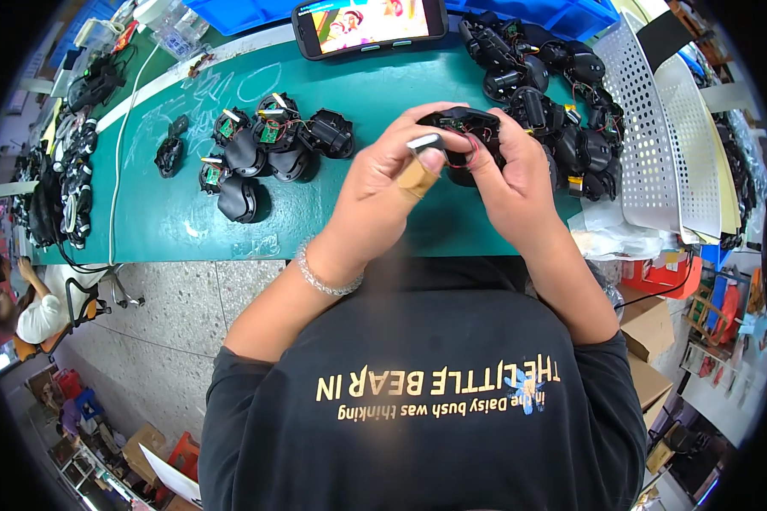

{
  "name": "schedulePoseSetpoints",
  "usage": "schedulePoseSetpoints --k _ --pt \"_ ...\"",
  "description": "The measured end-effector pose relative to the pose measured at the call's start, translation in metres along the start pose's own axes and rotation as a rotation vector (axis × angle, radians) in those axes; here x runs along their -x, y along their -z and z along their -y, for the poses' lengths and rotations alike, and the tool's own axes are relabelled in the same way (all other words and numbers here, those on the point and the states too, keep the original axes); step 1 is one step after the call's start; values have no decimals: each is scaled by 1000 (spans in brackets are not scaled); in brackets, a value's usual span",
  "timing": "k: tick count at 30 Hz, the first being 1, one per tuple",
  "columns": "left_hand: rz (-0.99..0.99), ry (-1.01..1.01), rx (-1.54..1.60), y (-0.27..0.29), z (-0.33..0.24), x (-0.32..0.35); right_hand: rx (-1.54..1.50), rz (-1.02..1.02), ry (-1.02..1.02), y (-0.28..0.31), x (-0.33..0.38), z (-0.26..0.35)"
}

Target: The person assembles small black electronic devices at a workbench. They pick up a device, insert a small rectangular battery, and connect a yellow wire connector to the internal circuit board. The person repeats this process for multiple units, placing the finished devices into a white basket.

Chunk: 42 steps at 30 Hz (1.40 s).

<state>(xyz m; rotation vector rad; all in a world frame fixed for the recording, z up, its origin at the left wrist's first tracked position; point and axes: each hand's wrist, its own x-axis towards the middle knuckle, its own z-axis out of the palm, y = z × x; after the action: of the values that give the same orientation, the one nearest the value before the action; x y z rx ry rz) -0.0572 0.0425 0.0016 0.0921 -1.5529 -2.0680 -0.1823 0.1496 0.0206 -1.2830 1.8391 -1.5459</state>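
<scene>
I see the left hand (373, 189) and right hand (521, 183) grasping a curved black plastic shell (462, 117), partly hiding it; rounded units (240, 200) and a perforated basket (646, 128) flank them.

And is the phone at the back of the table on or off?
On. The phone has a lit screen showing a bright, colourful cartoon picture.

Black housing (460, 117) pt. hidden by L hand (373, 192) & R hand (520, 183); R fingers mostly behind it. Silver-white pc. (423, 142) by L thumb too sm. to ID; red wires' (474, 150) ends n/v. Phone (371, 27) & blue bin (243, 12) cut off at top, black T-shirt (426, 464) at btm. w/ blurry streak.
</scene>
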Motion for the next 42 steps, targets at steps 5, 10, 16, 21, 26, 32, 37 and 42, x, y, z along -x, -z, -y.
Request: schedulePoseSetpoints --k 5,10,16,21,26,32,37,42 --pt "-48 -41 -150 -6 -1 1 248 76 -28 5 -3 6" --pt "-108 -84 -277 -1 6 -1 461 228 15 31 2 20" --pt "-81 144 -180 7 15 3 700 -200 -76 230 -27 8" --pt "-70 229 -23 1 34 -3 1219 26 -317 379 -33 -72" --pt "-38 240 -33 4 45 -4 871 368 -546 336 -19 -105" --pt "-94 237 -198 11 40 -6 1158 543 -597 294 -38 -57" --pt "-98 240 -186 10 40 -8 1416 622 -560 302 -49 -63" --pt "-110 268 -339 1 23 -13 1953 783 -313 328 -69 -67"
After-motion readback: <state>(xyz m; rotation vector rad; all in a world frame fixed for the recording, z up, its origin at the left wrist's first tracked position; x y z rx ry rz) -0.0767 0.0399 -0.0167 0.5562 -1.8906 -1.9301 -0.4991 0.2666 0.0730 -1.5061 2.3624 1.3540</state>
